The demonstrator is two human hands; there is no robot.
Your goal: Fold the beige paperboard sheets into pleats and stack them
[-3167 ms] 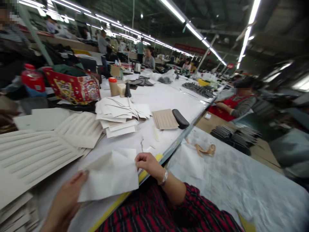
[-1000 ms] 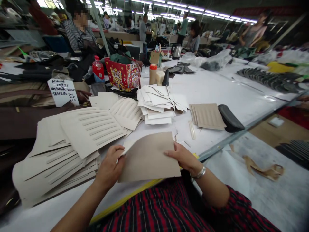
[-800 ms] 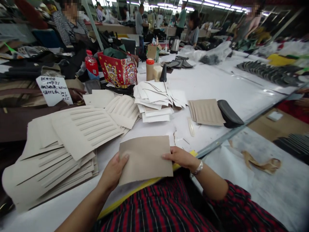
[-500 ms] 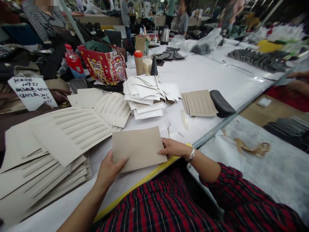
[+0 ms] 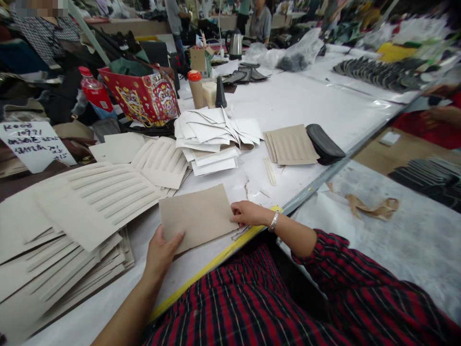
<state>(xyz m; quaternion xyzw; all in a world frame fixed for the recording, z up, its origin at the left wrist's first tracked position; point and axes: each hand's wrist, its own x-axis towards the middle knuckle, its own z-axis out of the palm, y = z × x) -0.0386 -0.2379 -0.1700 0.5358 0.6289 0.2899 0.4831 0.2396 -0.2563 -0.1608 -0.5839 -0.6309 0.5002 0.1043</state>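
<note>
A flat beige rectangular piece (image 5: 198,216) is held over the white table near its front edge. My left hand (image 5: 162,247) grips its lower left corner, thumb on top and fingers underneath. On its right edge my right hand (image 5: 250,214) is closed, pinching the piece between thumb and fingers. Left of my left hand lies a large spread pile of cream ribbed pieces (image 5: 108,192). Behind the held piece sits a stack of white pieces (image 5: 209,139). Farther right are beige ribbed pieces (image 5: 293,145) beside a black curved piece (image 5: 324,144).
A red patterned bag (image 5: 144,98), a red bottle (image 5: 95,91) and an orange-capped jar (image 5: 195,89) stand at the back left. Yellow tape (image 5: 216,262) runs along the table's front edge. At the right, another person's hands (image 5: 441,115) are near dark pieces.
The camera view has shifted slightly. My right hand has curled its fingers more closely at the right edge of the beige piece, which both hands still hold.
</note>
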